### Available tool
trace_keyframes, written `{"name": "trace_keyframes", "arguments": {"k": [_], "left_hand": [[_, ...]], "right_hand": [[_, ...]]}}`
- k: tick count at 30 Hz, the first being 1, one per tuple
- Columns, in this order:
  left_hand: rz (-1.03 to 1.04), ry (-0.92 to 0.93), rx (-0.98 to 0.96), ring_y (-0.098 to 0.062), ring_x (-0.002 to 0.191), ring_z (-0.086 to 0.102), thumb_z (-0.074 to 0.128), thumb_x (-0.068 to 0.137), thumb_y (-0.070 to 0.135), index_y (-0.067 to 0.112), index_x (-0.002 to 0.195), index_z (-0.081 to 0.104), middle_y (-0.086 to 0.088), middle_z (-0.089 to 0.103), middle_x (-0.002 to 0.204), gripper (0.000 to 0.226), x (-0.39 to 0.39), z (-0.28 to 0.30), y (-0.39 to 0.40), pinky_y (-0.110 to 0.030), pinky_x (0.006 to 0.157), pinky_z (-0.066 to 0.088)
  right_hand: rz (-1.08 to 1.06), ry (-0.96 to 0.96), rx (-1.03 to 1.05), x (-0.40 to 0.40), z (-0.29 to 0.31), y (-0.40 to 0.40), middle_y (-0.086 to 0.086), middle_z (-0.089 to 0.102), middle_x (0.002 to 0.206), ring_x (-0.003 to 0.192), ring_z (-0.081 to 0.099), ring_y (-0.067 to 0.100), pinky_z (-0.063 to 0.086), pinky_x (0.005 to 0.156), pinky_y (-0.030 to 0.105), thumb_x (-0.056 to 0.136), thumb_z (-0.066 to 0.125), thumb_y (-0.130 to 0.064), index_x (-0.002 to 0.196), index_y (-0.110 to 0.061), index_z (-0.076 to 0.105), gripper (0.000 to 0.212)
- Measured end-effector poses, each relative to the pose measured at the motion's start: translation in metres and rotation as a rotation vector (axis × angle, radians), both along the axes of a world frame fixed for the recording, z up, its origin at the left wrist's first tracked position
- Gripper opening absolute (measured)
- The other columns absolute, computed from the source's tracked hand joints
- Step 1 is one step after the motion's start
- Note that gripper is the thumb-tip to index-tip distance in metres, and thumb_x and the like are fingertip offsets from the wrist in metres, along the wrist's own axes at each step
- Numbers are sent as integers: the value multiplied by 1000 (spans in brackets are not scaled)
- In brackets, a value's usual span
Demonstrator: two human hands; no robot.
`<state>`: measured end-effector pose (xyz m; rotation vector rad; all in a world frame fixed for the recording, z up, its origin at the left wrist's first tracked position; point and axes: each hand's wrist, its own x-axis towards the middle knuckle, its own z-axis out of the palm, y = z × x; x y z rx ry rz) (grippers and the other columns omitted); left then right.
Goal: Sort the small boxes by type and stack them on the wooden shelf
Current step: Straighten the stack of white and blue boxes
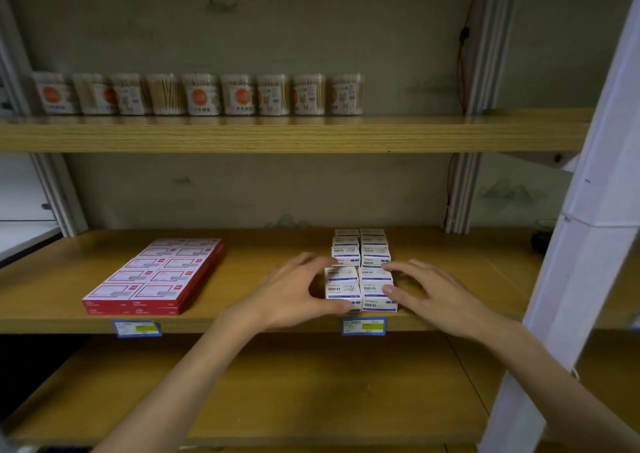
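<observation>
Between both hands' fingers [330,262] sit the front white boxes [360,288].

I see my left hand [294,290] and right hand [429,293] flanking the front stack of white paper-clip boxes [360,290] at the front edge of the middle wooden shelf [259,321], fingertips touching its sides. Red boxes [156,276] lie toward the left end. Cotton-swab jars [201,94] line the upper shelf.
</observation>
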<state>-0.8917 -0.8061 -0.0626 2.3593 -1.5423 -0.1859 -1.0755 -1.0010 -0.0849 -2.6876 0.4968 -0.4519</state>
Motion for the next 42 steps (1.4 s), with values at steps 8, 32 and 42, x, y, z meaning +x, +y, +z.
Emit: {"name": "trace_keyframes", "arguments": {"k": [8,32,42], "left_hand": [[-127,226,-4,-4,128,42,78,78,51,38,148,41,14,46,149,81,26,2,-7,-28,104,38],[111,107,-46,-22,150,22,11,95,74,46,149,36,4,34,159,66,20,-5,-53,-56,119,18],[91,49,-81,-22,148,25,8,92,75,43,147,40,6,42,155,71,17,-7,-40,-56,120,19]], "right_hand": [[92,146,324,3,11,-24,-17,45,138,130,45,8,42,104,25,77,75,-54,152,-36,37,86],[-194,122,25,39,10,-26,-3,51,139,135,41,18,35,111,43,104,30,-56,150,-41,37,50],[-148,101,-30,36,10,-16,-12,53,135,133,40,13,30,112,40,105,32,-51,147,-41,42,44]]}}
